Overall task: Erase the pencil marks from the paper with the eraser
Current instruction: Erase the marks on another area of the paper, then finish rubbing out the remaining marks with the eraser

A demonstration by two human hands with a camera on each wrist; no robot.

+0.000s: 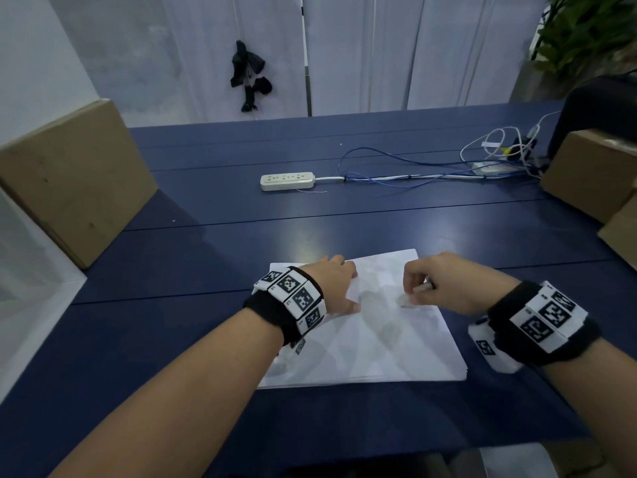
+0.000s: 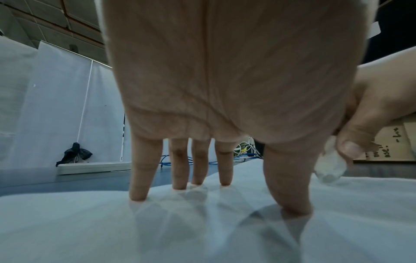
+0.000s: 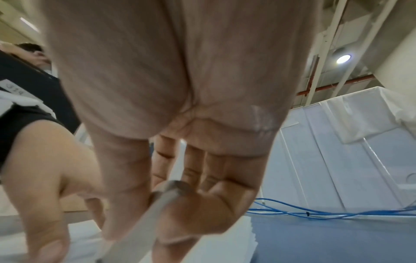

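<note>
A stack of white paper lies on the blue table in front of me. My left hand rests on the sheet's left part, its straight, spread fingers pressing down on the paper. My right hand hovers at the sheet's upper right with fingers curled, pinching a small whitish eraser whose tip touches the paper. The left wrist view shows the eraser under the thumb. A pale blurred stick also runs through the right hand. I cannot make out pencil marks.
A white power strip lies mid-table, with blue and white cables running to the right. Cardboard boxes stand at the left edge and at the right edge. White curtains hang behind the table.
</note>
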